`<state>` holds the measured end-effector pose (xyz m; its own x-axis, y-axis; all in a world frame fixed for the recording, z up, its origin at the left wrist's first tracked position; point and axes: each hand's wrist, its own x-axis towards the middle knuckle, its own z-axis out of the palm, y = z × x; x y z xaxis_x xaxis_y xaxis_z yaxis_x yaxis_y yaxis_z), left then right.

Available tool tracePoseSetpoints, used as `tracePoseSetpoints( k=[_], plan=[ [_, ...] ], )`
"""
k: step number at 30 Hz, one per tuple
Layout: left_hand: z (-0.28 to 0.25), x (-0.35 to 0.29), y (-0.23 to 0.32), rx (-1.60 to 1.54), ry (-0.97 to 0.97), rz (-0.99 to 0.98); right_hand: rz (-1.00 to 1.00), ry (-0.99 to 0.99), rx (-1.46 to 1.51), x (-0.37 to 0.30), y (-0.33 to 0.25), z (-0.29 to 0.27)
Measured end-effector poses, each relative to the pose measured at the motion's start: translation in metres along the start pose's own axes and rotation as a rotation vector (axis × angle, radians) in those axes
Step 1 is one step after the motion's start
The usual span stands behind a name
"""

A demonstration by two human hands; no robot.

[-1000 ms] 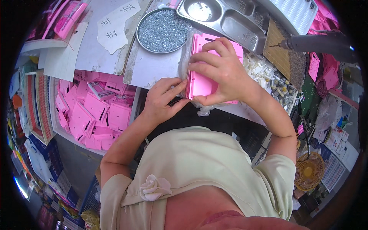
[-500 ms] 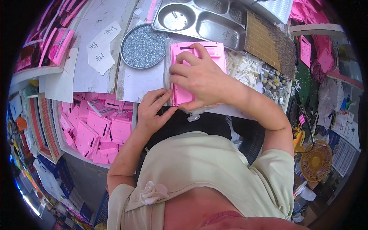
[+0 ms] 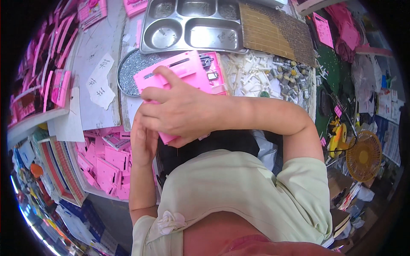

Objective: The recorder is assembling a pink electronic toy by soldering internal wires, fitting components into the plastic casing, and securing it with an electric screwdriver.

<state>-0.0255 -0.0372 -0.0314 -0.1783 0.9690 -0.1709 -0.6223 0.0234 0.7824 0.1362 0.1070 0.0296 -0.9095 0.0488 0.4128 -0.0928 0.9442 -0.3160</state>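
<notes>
A flat pink plastic casing (image 3: 188, 66) is tilted up in front of me, its upper edge toward the far left. My right hand (image 3: 181, 109) is closed on it, fingers spread over its face and thumb at its lower edge. My left hand (image 3: 144, 143) is beside the casing's lower left corner. Its fingers look stretched out and are partly hidden behind my right fingers; whether they touch the casing is unclear. To the casing's right another pink housing (image 3: 220, 72) with dark and metal parts inside lies on the table, partly covered.
A round dish of small metal pieces (image 3: 130, 68) is behind the casing. A steel compartment tray (image 3: 181, 45) and brown corrugated board (image 3: 277, 32) lie farther back. White plastic parts (image 3: 252, 70) and small motors (image 3: 294, 79) are heaped at right. Pink casings fill a bin (image 3: 113, 164) at left.
The pink casing has been lifted and tilted to the left by my right hand, uncovering a housing with parts inside. My left hand has shifted left, and the view has shifted too.
</notes>
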Motion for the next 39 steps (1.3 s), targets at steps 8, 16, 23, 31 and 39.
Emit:
tracePoseSetpoints(
  k=[8, 16, 23, 31, 39],
  plan=[
    [-0.017, 0.023, 0.017, 0.053, 0.049, 0.061, 0.19, 0.425, -0.03, -0.052, 0.006, -0.049],
    [-0.106, 0.1, 0.081, 0.476, 0.341, 0.192, 0.601, 0.161, 0.155, -0.144, 0.027, -0.022],
    [-0.132, 0.123, 0.082, 0.627, 0.386, 0.086, 0.634, 0.111, 0.106, -0.143, 0.029, -0.017],
    [-0.121, 0.116, 0.077, 1.289, 0.425, 0.184, 0.648, 0.091, 0.114, -0.146, 0.029, -0.016],
    [-0.103, 0.103, 0.066, 1.704, 0.482, 0.479, 0.59, 0.101, 0.122, -0.147, 0.034, -0.013]
  ],
)
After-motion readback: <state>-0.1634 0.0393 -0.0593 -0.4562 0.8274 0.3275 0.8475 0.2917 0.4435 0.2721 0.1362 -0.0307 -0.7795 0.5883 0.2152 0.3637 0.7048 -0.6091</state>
